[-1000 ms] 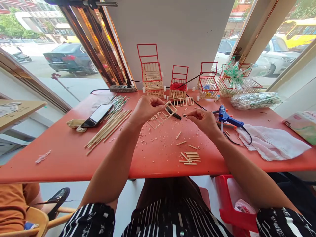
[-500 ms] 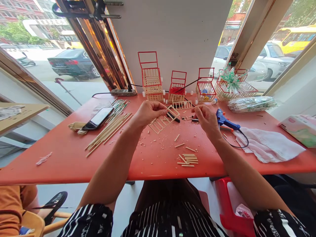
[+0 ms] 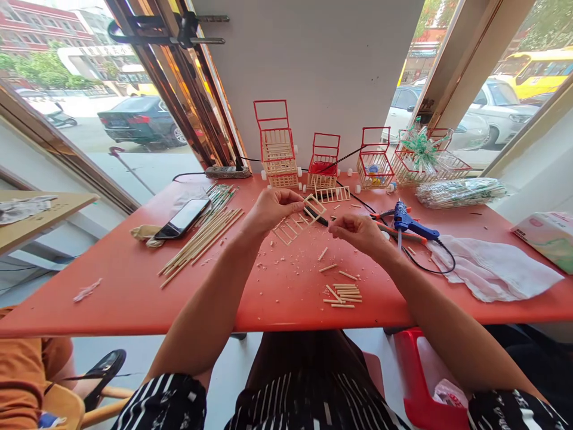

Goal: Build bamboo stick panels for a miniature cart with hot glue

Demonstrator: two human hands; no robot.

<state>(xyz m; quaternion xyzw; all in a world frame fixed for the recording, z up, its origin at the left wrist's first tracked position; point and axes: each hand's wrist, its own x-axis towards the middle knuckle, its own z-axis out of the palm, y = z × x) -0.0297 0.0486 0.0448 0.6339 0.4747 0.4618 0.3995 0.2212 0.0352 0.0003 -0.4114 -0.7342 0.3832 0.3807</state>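
The left hand (image 3: 273, 209) pinches the far end of a small wooden stick frame (image 3: 298, 220), which rests tilted on the red table (image 3: 111, 280). The right hand (image 3: 358, 230), at 3 o'clock from the frame, is closed with fingertips together; what it grips I cannot tell. A blue glue gun (image 3: 409, 220) lies at 3 o'clock of this hand, cut sticks (image 3: 344, 292) at 6 o'clock.
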